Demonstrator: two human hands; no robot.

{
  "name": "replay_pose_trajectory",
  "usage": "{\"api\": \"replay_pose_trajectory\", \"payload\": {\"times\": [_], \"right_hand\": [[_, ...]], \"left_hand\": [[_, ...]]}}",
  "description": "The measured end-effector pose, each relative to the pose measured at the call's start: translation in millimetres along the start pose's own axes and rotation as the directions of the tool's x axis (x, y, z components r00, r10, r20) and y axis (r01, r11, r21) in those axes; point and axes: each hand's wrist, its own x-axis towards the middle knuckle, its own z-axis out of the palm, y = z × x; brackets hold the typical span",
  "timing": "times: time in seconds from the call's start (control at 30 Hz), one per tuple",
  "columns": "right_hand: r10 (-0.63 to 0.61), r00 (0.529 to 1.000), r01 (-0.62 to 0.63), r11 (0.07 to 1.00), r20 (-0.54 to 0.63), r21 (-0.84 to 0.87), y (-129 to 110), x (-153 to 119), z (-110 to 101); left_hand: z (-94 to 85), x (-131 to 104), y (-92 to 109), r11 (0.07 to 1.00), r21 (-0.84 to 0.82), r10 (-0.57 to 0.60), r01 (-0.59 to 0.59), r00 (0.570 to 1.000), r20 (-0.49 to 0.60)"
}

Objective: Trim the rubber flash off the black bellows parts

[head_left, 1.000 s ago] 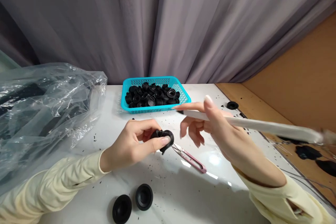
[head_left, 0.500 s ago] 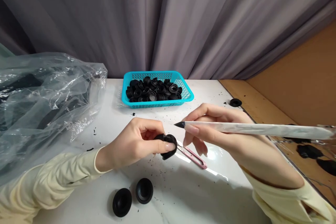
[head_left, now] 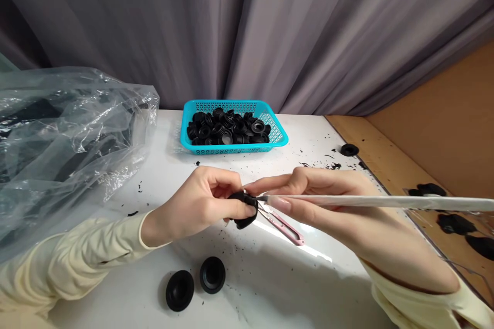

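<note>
Pinched between the thumb and fingers of my left hand (head_left: pixel 200 208) is a black rubber bellows (head_left: pixel 246 222), which looks squeezed and folded. My right hand (head_left: pixel 320 198) grips a long, white-wrapped stick tool (head_left: pixel 370 201) close to its dark pointed tip. That tip meets the upper right side of the bellows; whether it enters the rubber I cannot tell. On the white table just behind the hands lies a pair of pink thread snips (head_left: pixel 287 229), its blades partly hidden. Two black rubber bellows, one at the left (head_left: pixel 179 291) and one at the right (head_left: pixel 212 275), rest near the front.
A turquoise basket (head_left: pixel 235 149) full of black ribbed rubber pieces stands at the back. Crumpled clear plastic (head_left: pixel 127 128) covers the left side. Another black rubber piece (head_left: pixel 349 150) lies at the right edge, with black scraps scattered about and dark pieces (head_left: pixel 456 224) beyond.
My right hand has moved left and slightly down, bringing the tool's tip from beside the bellows onto it. The view has shifted slightly. My left hand keeps its hold.
</note>
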Motion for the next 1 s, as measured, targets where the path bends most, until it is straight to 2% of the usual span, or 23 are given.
{"api": "replay_pose_trajectory", "payload": {"times": [0.2,0.33,0.47,0.73,1.0], "right_hand": [[-0.002,0.999,0.002,1.0,-0.032,0.007,0.9,1.9,3.9],[0.075,0.993,-0.076,0.997,-0.086,-0.012,-0.5,1.2,5.0],[0.142,0.986,-0.143,0.99,-0.086,-0.011,-1.4,1.0,4.3],[0.136,0.988,-0.135,0.991,-0.079,0.017,0.5,1.3,4.4],[0.141,0.983,-0.147,0.988,-0.12,-0.041,1.5,1.6,4.9]], "left_hand": [[0.0,0.9,3.1,0.997,-0.048,-0.055,0.055,0.998,-0.001],[0.4,0.7,4.4,0.995,-0.039,-0.096,0.095,0.995,-0.019],[0.9,0.6,6.4,0.99,-0.019,-0.143,0.143,0.99,-0.018],[0.9,0.9,7.2,0.99,-0.015,-0.138,0.138,0.99,-0.036],[1.1,-0.1,5.8,0.993,-0.005,-0.121,0.121,0.992,-0.034]]}}
